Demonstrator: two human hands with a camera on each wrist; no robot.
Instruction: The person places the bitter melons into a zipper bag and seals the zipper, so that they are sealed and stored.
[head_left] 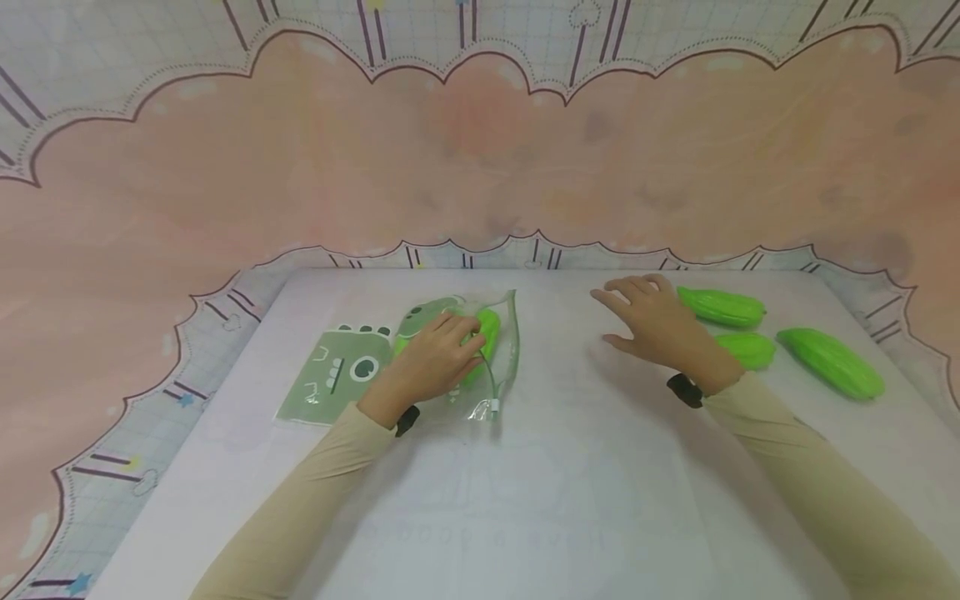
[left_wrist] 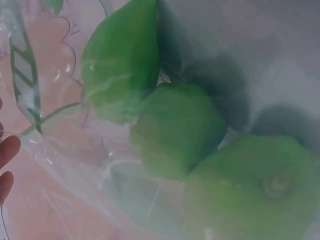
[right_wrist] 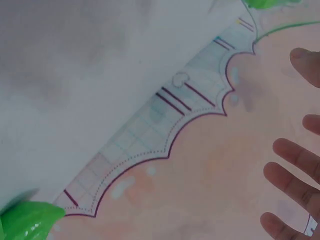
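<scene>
My left hand (head_left: 433,357) pinches the edge of a clear zip bag (head_left: 513,333) with a green printed face and a white slider. Inside the bag, seen through its plastic in the left wrist view, lie several green ridged gourds (left_wrist: 178,130). My right hand (head_left: 651,323), empty and with fingers spread, is held above the table to the right of the bag. Beside its wrist is a green gourd (head_left: 744,350), partly hidden by the arm. Another gourd (head_left: 722,307) lies just behind it, and a third gourd (head_left: 832,363) is farther right.
A flat green pouch (head_left: 330,379) with a one-eyed monster print lies left of the bag. The white table (head_left: 555,500) ends at the back against a patterned pink cloth (head_left: 480,167).
</scene>
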